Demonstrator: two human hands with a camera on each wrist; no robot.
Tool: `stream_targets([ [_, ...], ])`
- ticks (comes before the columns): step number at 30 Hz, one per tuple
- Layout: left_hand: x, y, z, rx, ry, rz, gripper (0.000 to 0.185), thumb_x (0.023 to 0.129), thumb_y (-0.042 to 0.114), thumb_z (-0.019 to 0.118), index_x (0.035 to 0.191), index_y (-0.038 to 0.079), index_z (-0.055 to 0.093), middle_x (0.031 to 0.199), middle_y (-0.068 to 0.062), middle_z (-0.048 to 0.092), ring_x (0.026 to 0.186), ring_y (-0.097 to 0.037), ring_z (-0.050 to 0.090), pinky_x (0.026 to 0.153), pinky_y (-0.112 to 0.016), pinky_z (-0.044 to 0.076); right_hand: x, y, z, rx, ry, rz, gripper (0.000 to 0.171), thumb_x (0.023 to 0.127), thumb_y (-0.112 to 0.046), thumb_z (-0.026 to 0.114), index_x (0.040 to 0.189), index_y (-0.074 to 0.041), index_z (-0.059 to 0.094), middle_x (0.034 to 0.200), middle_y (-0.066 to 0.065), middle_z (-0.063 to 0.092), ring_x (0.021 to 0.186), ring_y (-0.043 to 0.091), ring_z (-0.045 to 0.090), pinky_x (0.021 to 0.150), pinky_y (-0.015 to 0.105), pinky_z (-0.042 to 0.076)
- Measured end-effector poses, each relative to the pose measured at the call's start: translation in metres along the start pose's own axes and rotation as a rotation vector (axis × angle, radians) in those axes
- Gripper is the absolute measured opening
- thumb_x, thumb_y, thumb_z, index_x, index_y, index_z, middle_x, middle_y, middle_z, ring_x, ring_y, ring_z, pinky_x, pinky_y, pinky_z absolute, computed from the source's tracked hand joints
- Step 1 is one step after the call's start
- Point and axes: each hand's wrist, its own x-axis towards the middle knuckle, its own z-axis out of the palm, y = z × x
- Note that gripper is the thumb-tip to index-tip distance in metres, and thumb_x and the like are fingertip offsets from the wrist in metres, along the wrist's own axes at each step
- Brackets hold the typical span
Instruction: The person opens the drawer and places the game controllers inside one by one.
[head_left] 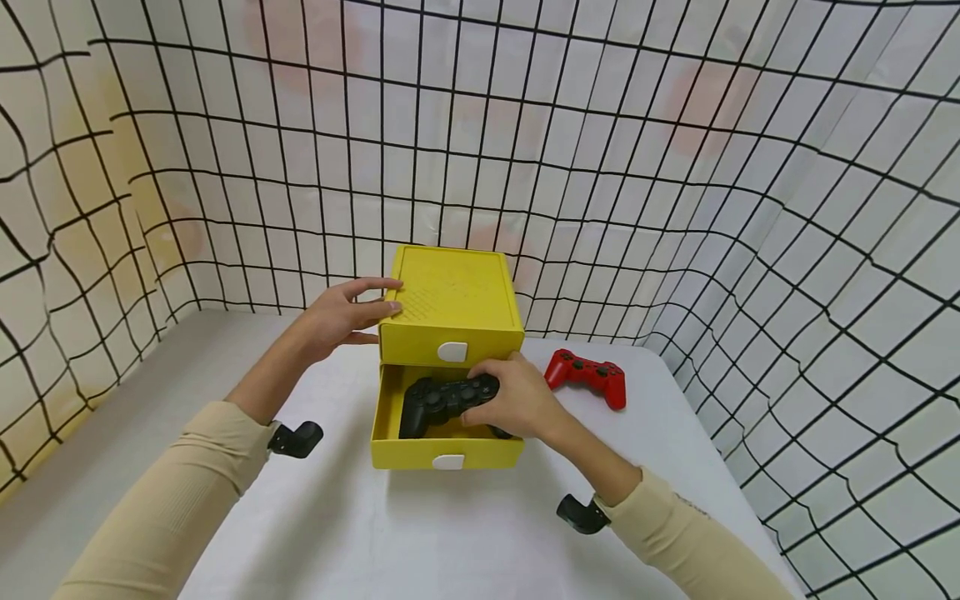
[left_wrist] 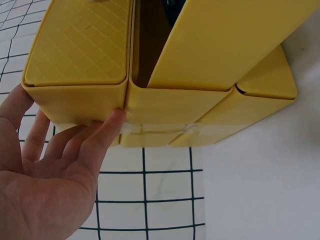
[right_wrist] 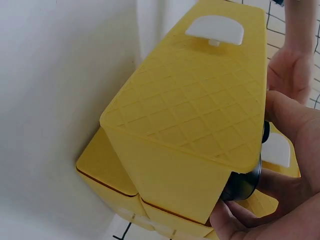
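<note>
- Grasping the black controller (head_left: 442, 402), the right hand (head_left: 513, 400) holds it inside the pulled-out lower drawer (head_left: 447, 451).
- Left hand (head_left: 341, 317), fingers straight, presses the yellow drawer box (head_left: 453, 304) on its left side.
- Red controller (head_left: 587, 377) lies right of the box.

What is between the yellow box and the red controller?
Nothing. In the head view, only bare white table lies between the yellow box and the red controller, which sits apart to its right.
</note>
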Motion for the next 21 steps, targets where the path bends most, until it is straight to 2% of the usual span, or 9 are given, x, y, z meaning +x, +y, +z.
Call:
stream_targets([
  [7,0.0031,-0.0017,0.0002,0.004,0.005,0.001,0.057,0.097,0.036,0.070,0.149,0.024,0.051,0.155,-0.008,0.049,0.143,-0.029,0.048,0.106,-0.051,0.052,0.0008,-0.0001,0.0029,-0.030,-0.009,-0.004,0.041,0.075,-0.038,0.085,0.110,-0.018,0.074,0.108,0.002,0.066,0.104,0.021,0.052,0.089,0.039,0.052],
  [21,0.0028,-0.0027,-0.0002,0.002,0.012,-0.002,0.056,0.097,0.036,0.071,0.148,0.025,0.051,0.154,-0.007,0.050,0.141,-0.028,0.050,0.105,-0.051,0.053,0.0021,0.0035,0.0087,-0.127,-0.048,-0.062,0.047,0.079,-0.041,0.084,0.118,-0.018,0.073,0.107,-0.002,0.071,0.100,0.019,0.057,0.091,0.038,0.051],
])
